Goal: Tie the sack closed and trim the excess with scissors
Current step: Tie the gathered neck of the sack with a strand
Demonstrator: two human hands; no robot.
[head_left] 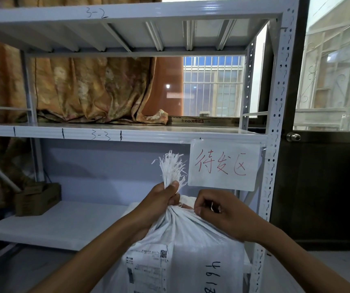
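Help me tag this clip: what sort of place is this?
Probably a parcel storeroom: grey metal shelving rack with handwritten bay numbers, white sign lettered in red, white woven sack bearing a label.

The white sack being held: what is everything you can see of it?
The white woven plastic sack stands upright before a grey metal shelf rack, full, its mouth gathered into a tight neck. The left hand grips the frayed strands above it; the right hand pinches the neck. A printed label and black handwritten digits mark its front.
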